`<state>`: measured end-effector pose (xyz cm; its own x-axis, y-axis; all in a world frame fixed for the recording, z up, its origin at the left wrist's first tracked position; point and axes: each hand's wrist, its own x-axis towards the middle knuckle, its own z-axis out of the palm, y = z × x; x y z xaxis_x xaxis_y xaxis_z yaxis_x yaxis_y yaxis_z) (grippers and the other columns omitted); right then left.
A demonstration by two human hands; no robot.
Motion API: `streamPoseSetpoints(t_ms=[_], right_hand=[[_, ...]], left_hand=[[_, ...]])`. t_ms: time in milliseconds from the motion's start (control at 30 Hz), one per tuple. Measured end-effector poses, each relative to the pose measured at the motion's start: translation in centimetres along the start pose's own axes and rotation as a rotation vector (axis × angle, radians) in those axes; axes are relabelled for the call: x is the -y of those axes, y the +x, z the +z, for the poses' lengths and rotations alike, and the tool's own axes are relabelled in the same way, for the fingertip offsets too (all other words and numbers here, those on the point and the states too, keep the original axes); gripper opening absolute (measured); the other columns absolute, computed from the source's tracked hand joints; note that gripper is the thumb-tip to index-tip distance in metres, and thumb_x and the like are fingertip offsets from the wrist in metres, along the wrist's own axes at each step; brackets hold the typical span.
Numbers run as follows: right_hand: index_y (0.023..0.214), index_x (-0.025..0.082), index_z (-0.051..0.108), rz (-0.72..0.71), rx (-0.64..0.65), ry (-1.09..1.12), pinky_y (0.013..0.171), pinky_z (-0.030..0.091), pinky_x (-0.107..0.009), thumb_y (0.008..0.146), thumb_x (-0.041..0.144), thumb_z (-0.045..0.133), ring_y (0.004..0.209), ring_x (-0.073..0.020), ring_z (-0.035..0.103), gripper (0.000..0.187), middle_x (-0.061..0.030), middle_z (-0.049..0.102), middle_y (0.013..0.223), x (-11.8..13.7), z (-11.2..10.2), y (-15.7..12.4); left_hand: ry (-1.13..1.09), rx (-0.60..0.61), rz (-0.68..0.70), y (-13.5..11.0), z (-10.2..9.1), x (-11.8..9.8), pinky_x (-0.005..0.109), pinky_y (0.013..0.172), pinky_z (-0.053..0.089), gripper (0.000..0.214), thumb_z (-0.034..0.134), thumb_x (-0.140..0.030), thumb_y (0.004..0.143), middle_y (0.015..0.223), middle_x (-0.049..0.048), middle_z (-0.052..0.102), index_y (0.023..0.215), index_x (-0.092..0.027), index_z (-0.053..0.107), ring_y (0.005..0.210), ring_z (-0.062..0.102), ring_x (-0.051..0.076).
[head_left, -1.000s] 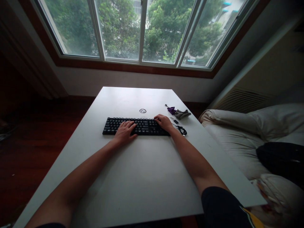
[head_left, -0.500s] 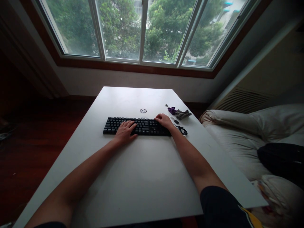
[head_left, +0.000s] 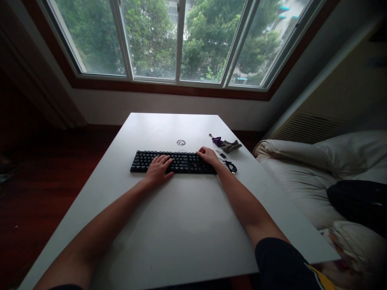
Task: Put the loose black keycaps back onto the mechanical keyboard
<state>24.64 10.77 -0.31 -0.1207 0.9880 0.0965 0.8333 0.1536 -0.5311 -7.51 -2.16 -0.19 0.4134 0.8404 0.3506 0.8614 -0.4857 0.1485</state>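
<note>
A black keyboard (head_left: 183,164) lies across the white table (head_left: 190,225). My left hand (head_left: 157,167) rests flat on its middle-left keys, fingers stretched out and thumb at the front edge. Over the right part of the keyboard is my right hand (head_left: 208,154), its fingers bent and thumb and fingertips pinched together at the back edge. Whatever sits between those fingertips is too small to make out. Just right of that hand lie a coiled black cable (head_left: 231,166) and a small black piece (head_left: 223,155).
Behind the keyboard is a round dark-and-white mark (head_left: 181,142) on the table. A purple cloth (head_left: 217,141) and a grey crumpled cloth (head_left: 231,146) lie at the back right. A pale sofa (head_left: 290,177) with a dark bag (head_left: 356,201) stands along the right side.
The whole view has shifted slightly. Both hands stay at the same places on the keyboard, with no clear movement of the fingers.
</note>
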Motion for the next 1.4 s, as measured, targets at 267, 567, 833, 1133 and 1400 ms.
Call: streamPoseSetpoints(t_ms=[267,567,833,1133,1400], right_hand=[[0.096,0.02,0.074,-0.062,-0.034,0.093,0.078,0.046,-0.026,0.095,0.042,0.057,0.087,-0.0188,0.066,0.028,-0.0027,0.075,0.092,-1.1,-1.1,-1.3],[0.101,0.019,0.073,-0.139,-0.217,-0.192,0.093,0.044,-0.031,0.096,0.031,0.055,0.101,-0.0223,0.062,0.022,-0.0084,0.072,0.106,-4.0,-3.6,-2.6],[0.106,0.021,0.073,0.301,-0.232,-0.374,0.082,0.047,-0.033,0.089,0.04,0.062,0.103,-0.0266,0.061,0.028,-0.0136,0.068,0.114,-9.6,-6.6,-4.8],[0.088,0.022,0.069,0.311,-0.116,-0.163,0.065,0.043,-0.023,0.081,0.031,0.068,0.075,-0.0153,0.063,0.012,-0.0012,0.072,0.087,-11.5,-8.0,-5.2],[0.09,0.018,0.066,0.282,-0.305,0.218,0.06,0.045,-0.023,0.083,0.033,0.064,0.065,-0.014,0.06,0.017,-0.0024,0.071,0.078,-12.2,-7.3,-6.6]], left_hand=[[-0.016,-0.006,0.001,-0.2,0.3,0.2,0.052,0.124,0.023,0.063,0.061,-0.049,0.088,0.156,0.0083,0.046,0.146,-0.026,0.052,0.146,0.036,0.032],[-0.001,-0.007,0.034,-0.3,-0.4,0.3,0.053,0.122,0.026,0.063,0.06,-0.051,0.089,0.154,0.0096,0.047,0.146,-0.025,0.051,0.144,0.037,0.032],[0.009,-0.043,0.061,-0.6,-0.5,0.1,0.052,0.12,0.029,0.062,0.059,-0.048,0.09,0.153,0.0102,0.048,0.146,-0.026,0.05,0.142,0.039,0.033],[0.025,-0.049,0.064,-0.9,-0.3,0.3,0.054,0.121,0.025,0.061,0.058,-0.05,0.09,0.153,0.0111,0.048,0.145,-0.025,0.051,0.143,0.038,0.034],[0.007,-0.086,-0.073,-0.9,-0.3,0.4,0.056,0.123,0.019,0.068,0.06,-0.058,0.087,0.153,0.0134,0.047,0.146,-0.025,0.052,0.144,0.037,0.036]])
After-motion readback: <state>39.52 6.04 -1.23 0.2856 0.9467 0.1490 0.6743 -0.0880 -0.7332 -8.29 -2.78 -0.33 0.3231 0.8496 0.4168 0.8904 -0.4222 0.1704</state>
